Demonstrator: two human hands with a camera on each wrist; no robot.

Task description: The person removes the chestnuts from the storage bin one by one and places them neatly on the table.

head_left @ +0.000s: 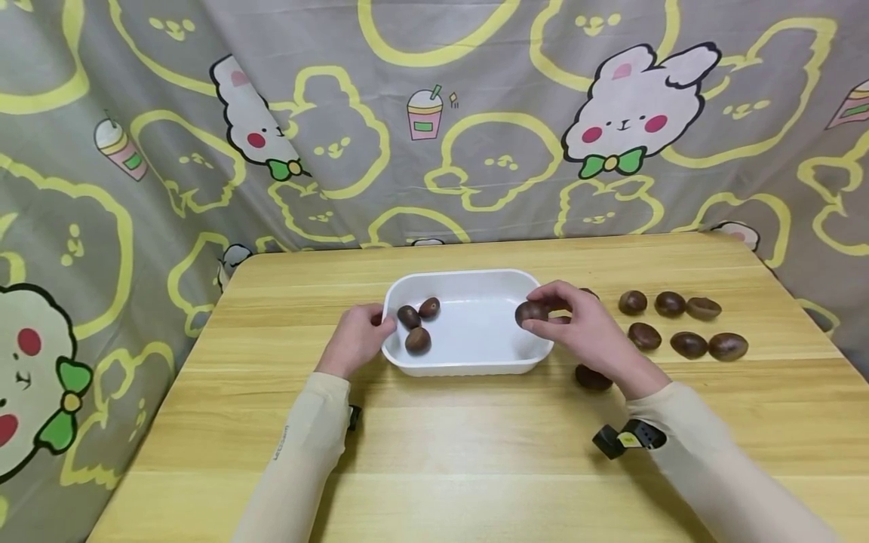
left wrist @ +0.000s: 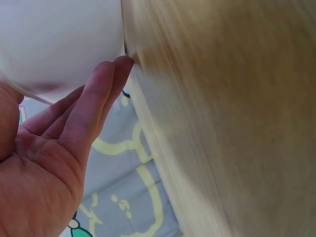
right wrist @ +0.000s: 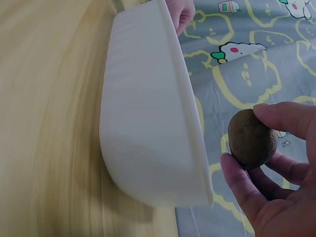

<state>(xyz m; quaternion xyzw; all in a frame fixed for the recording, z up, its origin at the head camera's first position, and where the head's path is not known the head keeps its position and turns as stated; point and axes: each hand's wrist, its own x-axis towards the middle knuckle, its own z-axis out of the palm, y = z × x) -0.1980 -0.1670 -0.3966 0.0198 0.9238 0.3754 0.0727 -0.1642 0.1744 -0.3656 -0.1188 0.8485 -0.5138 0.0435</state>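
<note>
A white rectangular tray point(head_left: 468, 369) with rounded corners stands on the table. My left hand point(head_left: 354, 339) holds its left end, thumb at the rim and the straight fingers along the outer wall in the left wrist view. Over the tray's right end, my right hand point(head_left: 577, 324) pinches a brown chestnut point(right wrist: 251, 139) between thumb and fingertips, above rim height. Inside the tray at the left lie three chestnuts: one point(head_left: 408, 317), a smaller one point(head_left: 430, 307) and a rounder one point(head_left: 418, 341).
Several more chestnuts lie on the wooden table point(head_left: 462, 467) to the right, among them one at the far end point(head_left: 729, 347) and one point(head_left: 594, 378) beneath my right wrist. Behind the table hangs a grey patterned curtain point(head_left: 502, 90).
</note>
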